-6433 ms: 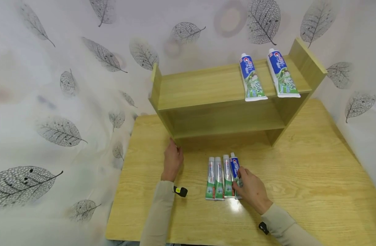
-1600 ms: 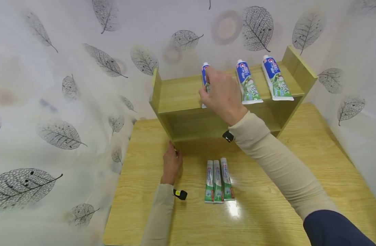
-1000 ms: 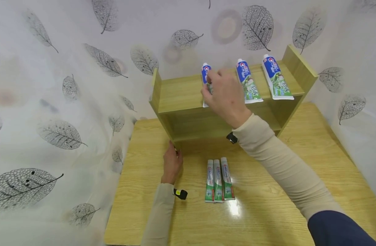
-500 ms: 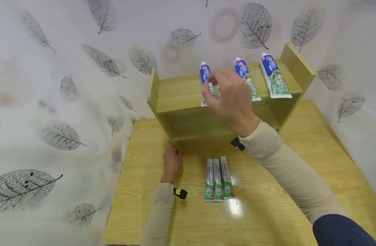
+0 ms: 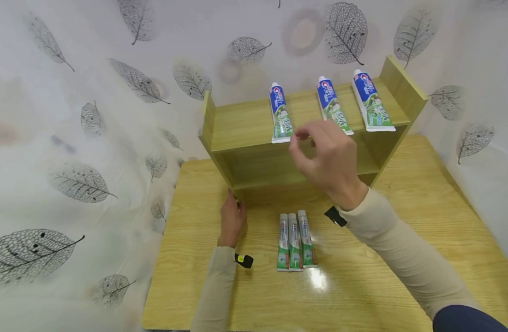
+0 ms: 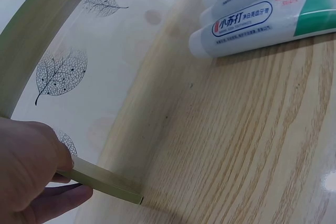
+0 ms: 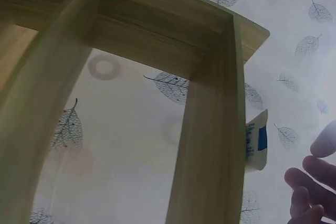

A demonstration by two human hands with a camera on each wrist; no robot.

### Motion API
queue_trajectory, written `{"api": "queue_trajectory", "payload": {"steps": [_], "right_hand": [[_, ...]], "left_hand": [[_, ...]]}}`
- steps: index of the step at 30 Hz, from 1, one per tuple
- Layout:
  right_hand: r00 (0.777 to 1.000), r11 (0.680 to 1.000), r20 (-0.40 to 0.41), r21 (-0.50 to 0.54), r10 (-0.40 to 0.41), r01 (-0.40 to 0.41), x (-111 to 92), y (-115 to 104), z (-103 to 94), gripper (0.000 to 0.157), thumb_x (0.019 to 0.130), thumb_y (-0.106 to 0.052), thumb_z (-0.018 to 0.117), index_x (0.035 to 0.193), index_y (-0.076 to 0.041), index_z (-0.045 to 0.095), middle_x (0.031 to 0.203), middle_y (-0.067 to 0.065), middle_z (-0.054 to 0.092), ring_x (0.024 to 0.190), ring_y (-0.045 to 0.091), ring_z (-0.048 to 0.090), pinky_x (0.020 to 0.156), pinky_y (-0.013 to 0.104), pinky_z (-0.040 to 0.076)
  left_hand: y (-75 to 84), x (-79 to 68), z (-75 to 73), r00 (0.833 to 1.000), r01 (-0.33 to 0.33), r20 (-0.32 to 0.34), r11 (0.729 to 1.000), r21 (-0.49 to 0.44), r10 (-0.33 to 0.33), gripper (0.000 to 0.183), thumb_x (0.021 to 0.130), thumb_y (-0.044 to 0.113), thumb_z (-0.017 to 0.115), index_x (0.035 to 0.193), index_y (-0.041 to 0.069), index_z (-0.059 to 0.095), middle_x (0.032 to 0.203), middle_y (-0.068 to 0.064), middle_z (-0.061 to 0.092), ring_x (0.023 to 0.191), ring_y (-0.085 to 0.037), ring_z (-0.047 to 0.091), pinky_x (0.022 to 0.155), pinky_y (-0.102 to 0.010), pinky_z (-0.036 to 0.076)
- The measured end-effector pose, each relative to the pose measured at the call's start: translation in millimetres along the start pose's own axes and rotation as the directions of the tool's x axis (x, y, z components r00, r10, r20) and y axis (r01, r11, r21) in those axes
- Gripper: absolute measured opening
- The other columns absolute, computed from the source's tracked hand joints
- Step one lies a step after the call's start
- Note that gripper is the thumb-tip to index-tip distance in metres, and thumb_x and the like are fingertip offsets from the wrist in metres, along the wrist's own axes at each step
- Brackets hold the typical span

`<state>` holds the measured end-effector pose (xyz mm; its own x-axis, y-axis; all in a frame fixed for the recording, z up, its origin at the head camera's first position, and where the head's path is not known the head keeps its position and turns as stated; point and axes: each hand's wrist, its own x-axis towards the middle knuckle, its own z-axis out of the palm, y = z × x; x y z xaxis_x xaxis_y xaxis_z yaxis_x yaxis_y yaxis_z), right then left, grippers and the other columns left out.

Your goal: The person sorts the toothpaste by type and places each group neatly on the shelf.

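Observation:
A wooden shelf (image 5: 241, 127) stands on the table, its left side panel (image 6: 107, 186) pinched near the bottom by my left hand (image 5: 232, 219). Three blue-and-green toothpaste tubes lie on the shelf's top board: one left (image 5: 281, 114), one middle (image 5: 330, 103), one right (image 5: 373, 101). My right hand (image 5: 330, 154) hovers in front of the shelf, just right of the left tube's flat end, fingers loosely bent around nothing. In the right wrist view, a gap separates the fingers (image 7: 315, 174) from a tube end (image 7: 256, 142) jutting past the board.
Three white-and-green toothpaste tubes lie side by side on the wooden table (image 5: 382, 258), in front of the shelf: left (image 5: 283, 242), middle (image 5: 295, 242) and right (image 5: 307, 240). A leaf-patterned cloth (image 5: 112, 161) hangs behind and beside the table.
A blue-and-green toothpaste tube went from the table row to the top board. My right hand has since released it and drawn back, down and right. My left hand has stayed at the panel.

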<state>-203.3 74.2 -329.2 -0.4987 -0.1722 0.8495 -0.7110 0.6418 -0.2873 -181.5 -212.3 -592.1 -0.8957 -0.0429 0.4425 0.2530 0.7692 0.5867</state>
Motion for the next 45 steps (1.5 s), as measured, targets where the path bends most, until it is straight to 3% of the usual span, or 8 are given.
{"api": "queue_trajectory", "payload": {"steps": [3, 10, 23, 29, 35, 37, 42, 45], "right_hand": [[1.0, 1.0, 0.012, 0.004, -0.001, 0.001, -11, 2, -1.1, 0.022, 0.099, -0.017, 0.067, 0.095, 0.002, 0.076, 0.09, 0.019, 0.079, 0.079, 0.036, 0.07, 0.07, 0.045, 0.059], [0.998, 1.0, 0.057, 0.004, 0.023, -0.023, -32, 5, -0.8, 0.02, 0.098, -0.017, 0.068, 0.095, 0.002, 0.076, 0.09, 0.018, 0.076, 0.083, 0.037, 0.069, 0.072, 0.047, 0.06], [0.974, 0.991, 0.187, 0.014, 0.126, -0.131, -76, 14, 3.4, 0.013, 0.095, -0.011, 0.074, 0.099, 0.001, 0.076, 0.095, 0.018, 0.08, 0.085, 0.037, 0.077, 0.07, 0.047, 0.065], [0.917, 0.977, 0.342, -0.021, 0.205, -0.211, -94, 14, 6.5, 0.011, 0.095, -0.012, 0.077, 0.102, -0.003, 0.076, 0.096, 0.013, 0.08, 0.081, 0.03, 0.073, 0.066, 0.042, 0.062], [0.848, 0.962, 0.456, -0.075, 0.268, -0.263, -113, 16, 11.5, 0.012, 0.097, -0.014, 0.076, 0.104, -0.005, 0.075, 0.097, 0.011, 0.079, 0.075, 0.023, 0.068, 0.06, 0.036, 0.058], [0.823, 0.958, 0.493, -0.088, 0.281, -0.274, -120, 17, 14.0, 0.012, 0.098, -0.015, 0.075, 0.105, -0.005, 0.075, 0.099, 0.011, 0.079, 0.077, 0.023, 0.069, 0.061, 0.036, 0.059], [0.765, 0.95, 0.569, -0.114, 0.301, -0.29, -136, 22, 20.5, 0.013, 0.099, -0.017, 0.074, 0.106, -0.006, 0.075, 0.098, 0.01, 0.078, 0.075, 0.02, 0.067, 0.058, 0.032, 0.057], [0.743, 0.946, 0.592, -0.122, 0.312, -0.299, -146, 24, 23.3, 0.013, 0.098, -0.016, 0.074, 0.106, -0.006, 0.075, 0.094, 0.01, 0.076, 0.07, 0.017, 0.062, 0.054, 0.028, 0.053]], "left_hand": [[13.6, 0.6, -8.9, 1.0, 0.01, -0.001, 1.0, 0.007, -0.01, 0.038, 0.101, -0.004, 0.064, 0.137, -0.013, 0.052, 0.103, -0.031, 0.073, 0.081, -0.043, 0.076, 0.065, -0.054, 0.063], [-44.7, -6.2, 27.6, 1.0, 0.007, -0.021, 0.998, 0.068, -0.005, 0.032, 0.109, 0.015, 0.058, 0.137, -0.001, 0.054, 0.104, -0.02, 0.074, 0.081, -0.029, 0.076, 0.063, -0.052, 0.061], [-28.5, -5.5, 18.4, 0.998, -0.031, -0.055, 0.998, 0.059, 0.034, 0.031, 0.103, 0.006, 0.064, 0.13, -0.005, 0.055, 0.096, -0.021, 0.073, 0.074, -0.032, 0.073, 0.058, -0.056, 0.056], [-57.7, -7.4, 35.6, 1.0, 0.019, -0.018, 0.998, 0.053, -0.018, 0.036, 0.105, 0.011, 0.065, 0.138, 0.001, 0.054, 0.104, -0.016, 0.074, 0.082, -0.028, 0.076, 0.066, -0.051, 0.061], [-88.1, -8.0, 53.5, 0.999, -0.015, -0.039, 0.996, 0.092, 0.019, 0.036, 0.108, 0.02, 0.062, 0.138, 0.003, 0.055, 0.099, -0.014, 0.074, 0.076, -0.025, 0.075, 0.061, -0.039, 0.06], [-81.9, -7.6, 50.5, 0.998, -0.023, -0.049, 0.996, 0.088, 0.027, 0.033, 0.107, 0.018, 0.062, 0.136, 0.003, 0.055, 0.098, -0.014, 0.073, 0.074, -0.025, 0.074, 0.06, -0.038, 0.059], [-29.6, -3.9, 18.3, 0.998, -0.035, -0.055, 0.998, 0.054, 0.038, 0.03, 0.104, 0.007, 0.064, 0.13, -0.003, 0.056, 0.096, -0.02, 0.073, 0.075, -0.031, 0.075, 0.06, -0.048, 0.06], [-25.6, -2.6, 17.7, 0.997, -0.042, -0.055, 0.998, 0.056, 0.045, 0.029, 0.105, 0.009, 0.062, 0.131, -0.002, 0.055, 0.096, -0.02, 0.074, 0.074, -0.03, 0.075, 0.056, -0.055, 0.057]]}}
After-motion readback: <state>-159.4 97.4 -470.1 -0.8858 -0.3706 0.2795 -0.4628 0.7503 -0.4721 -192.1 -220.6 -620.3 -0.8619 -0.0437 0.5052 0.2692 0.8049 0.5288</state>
